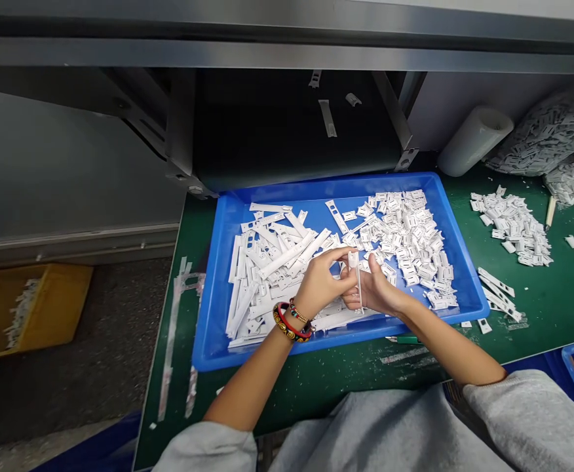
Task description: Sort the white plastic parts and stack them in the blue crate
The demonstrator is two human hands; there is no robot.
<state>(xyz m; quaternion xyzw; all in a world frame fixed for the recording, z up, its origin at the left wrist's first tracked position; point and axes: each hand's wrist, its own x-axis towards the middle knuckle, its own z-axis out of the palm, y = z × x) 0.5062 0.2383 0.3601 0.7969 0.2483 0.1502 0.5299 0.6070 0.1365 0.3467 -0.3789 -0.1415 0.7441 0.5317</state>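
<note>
Both my hands meet over the middle of a blue tray (218, 275) full of white plastic parts. My right hand (373, 292) grips a long white plastic strip (358, 288) upright, thumb raised beside it. My left hand (319, 282), with red and black beaded bracelets on the wrist, pinches the small clip at the strip's top end (352, 257). Long white strips (272, 262) lie heaped in the tray's left half. Small white clips (409, 239) fill its right half.
The tray sits on a green mat (552, 301). More loose clips (513, 223) and a few strips (498, 292) lie to the right. A white roll (474, 137) and bagged parts (547, 134) stand at the back right. A yellow bin (26, 308) sits on the floor at left.
</note>
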